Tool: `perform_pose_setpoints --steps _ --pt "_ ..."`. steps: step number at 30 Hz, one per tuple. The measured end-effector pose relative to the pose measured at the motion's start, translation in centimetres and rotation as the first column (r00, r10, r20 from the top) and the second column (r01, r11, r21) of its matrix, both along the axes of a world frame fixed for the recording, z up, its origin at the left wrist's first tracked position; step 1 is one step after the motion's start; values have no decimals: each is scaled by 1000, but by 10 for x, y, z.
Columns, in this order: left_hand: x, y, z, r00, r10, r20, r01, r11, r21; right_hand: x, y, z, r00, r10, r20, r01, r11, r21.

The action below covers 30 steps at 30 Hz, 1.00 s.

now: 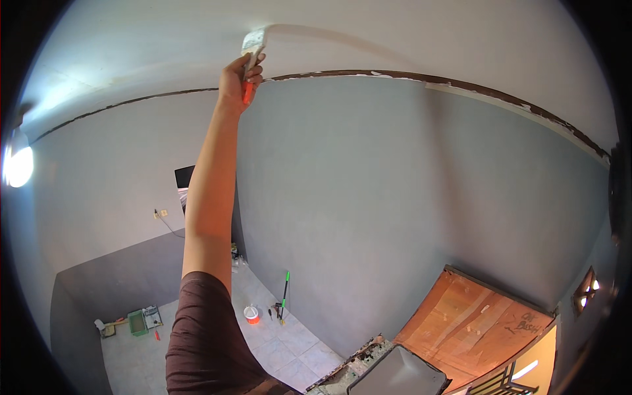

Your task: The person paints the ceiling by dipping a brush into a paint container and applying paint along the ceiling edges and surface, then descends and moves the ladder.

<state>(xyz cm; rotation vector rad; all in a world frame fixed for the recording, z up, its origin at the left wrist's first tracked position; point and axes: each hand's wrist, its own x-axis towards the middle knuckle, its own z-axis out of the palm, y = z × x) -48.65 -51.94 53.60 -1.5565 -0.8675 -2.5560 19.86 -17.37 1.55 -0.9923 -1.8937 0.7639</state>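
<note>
My left hand [238,82] is raised high overhead at the end of a stretched-out arm in a dark brown sleeve. Its fingers are wrapped round a paintbrush [253,42] with pale, whitish bristles and an orange-red handle end below the palm. The bristles point up at the pale ceiling [368,39] and appear to meet it, where a long shadow of the arm begins. Just below the hand, a dark, ragged gap [316,74] with white patches runs between ceiling and wall. My right hand is out of view.
A lit bulb [20,166] glows at far left. On the tiled floor below are a white-and-orange bucket [251,315], a green-and-black pole [286,293] and a green tray [137,324]. A brown wooden panel [454,316] and a dark grey box-like thing [398,376] lie lower right.
</note>
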Motion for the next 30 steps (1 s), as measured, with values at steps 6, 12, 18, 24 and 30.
perform_pose_setpoints --steps 6,12,18,24,30 --pt "6 -60 -36 981 -140 -137 164 969 187 -6 6 -4 999 35 -3 -35 999 4" --pt "-42 -92 -76 977 -201 -71 212 953 218 -14 -1 12 999 33 -10 -33 999 -21" --pt "-56 -15 -37 982 -48 183 82 979 -185 4 5 -5 1000 -9 -12 8 1000 -28" --pt "-52 86 21 962 176 210 -93 930 -357 11 -7 -9 999 -47 -24 47 999 -21" --pt "-72 78 35 971 136 194 -79 958 -277 29 -8 -45 994 -93 -64 92 996 -8"
